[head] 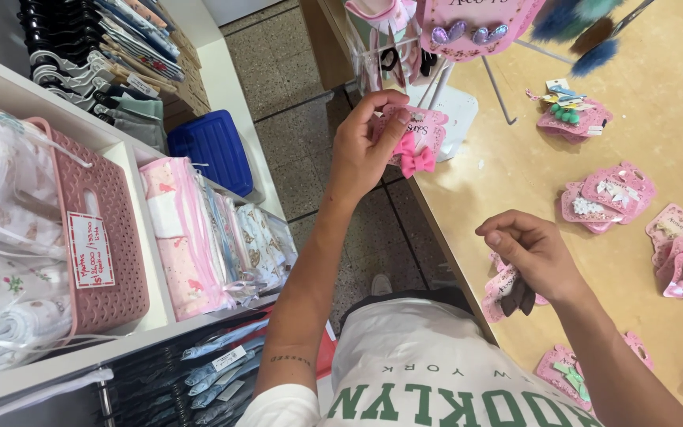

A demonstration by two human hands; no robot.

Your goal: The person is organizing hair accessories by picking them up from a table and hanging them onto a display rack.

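Pinching pink bow card (416,146) between left hand (361,150) fingers | right hand (533,251) fingers curled together, empty, above table (515,182)

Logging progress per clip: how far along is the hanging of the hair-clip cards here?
Done: some cards already hang on the display rack. In hand: the left hand holds a pink card with pink bow clips near the rack; the right hand hovers over a card with a dark bow. Left: many pink cards lie on the wooden table.
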